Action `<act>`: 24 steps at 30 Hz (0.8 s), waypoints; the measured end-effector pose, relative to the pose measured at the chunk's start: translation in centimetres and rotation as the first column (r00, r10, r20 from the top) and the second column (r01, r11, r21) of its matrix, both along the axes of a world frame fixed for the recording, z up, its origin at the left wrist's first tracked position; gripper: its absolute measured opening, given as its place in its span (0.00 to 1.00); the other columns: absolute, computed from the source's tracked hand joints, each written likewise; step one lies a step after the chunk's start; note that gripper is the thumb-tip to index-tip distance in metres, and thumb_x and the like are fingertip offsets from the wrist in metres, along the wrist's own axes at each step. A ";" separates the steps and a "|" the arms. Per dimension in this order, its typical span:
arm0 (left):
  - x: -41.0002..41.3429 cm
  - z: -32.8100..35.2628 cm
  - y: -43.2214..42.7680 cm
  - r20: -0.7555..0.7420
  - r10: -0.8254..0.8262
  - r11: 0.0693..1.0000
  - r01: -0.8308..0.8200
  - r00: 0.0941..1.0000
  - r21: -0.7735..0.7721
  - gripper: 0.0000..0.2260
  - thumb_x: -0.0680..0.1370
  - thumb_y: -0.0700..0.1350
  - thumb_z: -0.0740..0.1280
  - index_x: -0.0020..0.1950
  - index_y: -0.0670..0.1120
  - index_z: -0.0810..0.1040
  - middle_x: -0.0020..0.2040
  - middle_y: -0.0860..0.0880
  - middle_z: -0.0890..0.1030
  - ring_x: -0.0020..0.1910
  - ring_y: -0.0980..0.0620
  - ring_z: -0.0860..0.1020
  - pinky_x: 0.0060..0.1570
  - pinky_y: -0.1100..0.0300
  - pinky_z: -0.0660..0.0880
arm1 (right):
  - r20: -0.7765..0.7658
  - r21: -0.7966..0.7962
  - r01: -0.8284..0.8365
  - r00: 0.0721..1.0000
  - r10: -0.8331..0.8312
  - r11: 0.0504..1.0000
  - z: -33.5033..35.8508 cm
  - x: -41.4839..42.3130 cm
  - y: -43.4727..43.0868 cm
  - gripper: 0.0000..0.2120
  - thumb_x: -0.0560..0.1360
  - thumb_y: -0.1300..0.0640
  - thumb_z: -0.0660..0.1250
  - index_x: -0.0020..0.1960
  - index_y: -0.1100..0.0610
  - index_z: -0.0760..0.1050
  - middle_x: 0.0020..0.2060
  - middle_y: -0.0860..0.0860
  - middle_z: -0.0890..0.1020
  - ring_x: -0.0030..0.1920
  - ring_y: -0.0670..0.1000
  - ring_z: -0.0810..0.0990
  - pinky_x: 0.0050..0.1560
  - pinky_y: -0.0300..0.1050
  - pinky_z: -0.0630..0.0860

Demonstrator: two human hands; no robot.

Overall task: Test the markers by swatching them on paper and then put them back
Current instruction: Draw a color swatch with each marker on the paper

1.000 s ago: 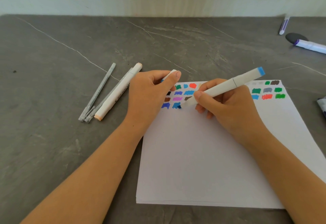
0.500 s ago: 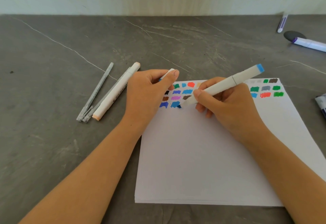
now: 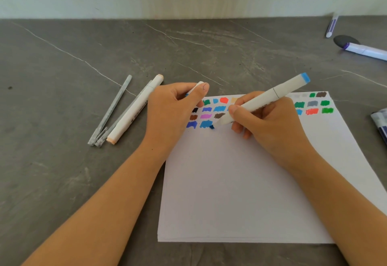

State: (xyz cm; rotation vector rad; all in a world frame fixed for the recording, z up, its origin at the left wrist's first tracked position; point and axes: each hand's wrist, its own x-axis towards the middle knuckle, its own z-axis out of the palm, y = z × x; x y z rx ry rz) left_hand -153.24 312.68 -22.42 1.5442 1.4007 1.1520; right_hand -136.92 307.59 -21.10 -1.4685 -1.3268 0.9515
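Note:
My right hand grips a white marker with a blue end cap, its blue tip touching the white paper beside a blue swatch. My left hand rests at the paper's upper left corner and pinches the marker's white cap between thumb and fingers. Rows of coloured swatches run across the top of the sheet, partly hidden by both hands.
On the grey table, a white marker with peach ends and two thin grey pens lie left of my left hand. At far right are a purple marker, a thin purple pen, a dark oval object and a dark case edge.
The marker tip stays at the blue swatch with only slight movement. The view has shifted a little; both hands keep their holds.

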 end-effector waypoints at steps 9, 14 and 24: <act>-0.1 0.3 -0.4 -0.023 -0.040 0.998 0.041 0.999 0.048 0.12 0.75 0.50 0.67 0.56 0.49 0.81 0.47 0.54 0.82 0.45 0.57 0.81 0.37 0.66 0.79 | -0.415 0.014 0.263 0.879 -0.234 0.965 1.7 1.7 0.4 0.06 0.77 0.59 0.65 0.43 0.56 0.80 0.28 0.51 0.79 0.31 0.46 0.77 0.29 0.39 0.73; -0.1 0.5 -0.3 -0.085 -0.131 0.987 0.138 0.988 0.080 0.13 0.71 0.53 0.68 0.54 0.53 0.79 0.45 0.61 0.79 0.45 0.61 0.79 0.39 0.68 0.78 | -0.447 0.009 0.223 0.873 -0.195 0.975 2.0 1.8 0.3 0.06 0.77 0.58 0.65 0.45 0.57 0.80 0.30 0.51 0.80 0.32 0.46 0.78 0.29 0.38 0.74; 0.4 1.4 -1.3 -0.029 -0.275 0.948 0.276 0.961 0.157 0.09 0.71 0.42 0.72 0.51 0.48 0.81 0.41 0.57 0.81 0.31 0.65 0.78 0.29 0.73 0.69 | -0.387 0.000 0.113 0.916 -0.104 0.994 1.7 1.0 0.1 0.04 0.74 0.59 0.67 0.44 0.57 0.81 0.32 0.53 0.83 0.33 0.47 0.80 0.27 0.38 0.74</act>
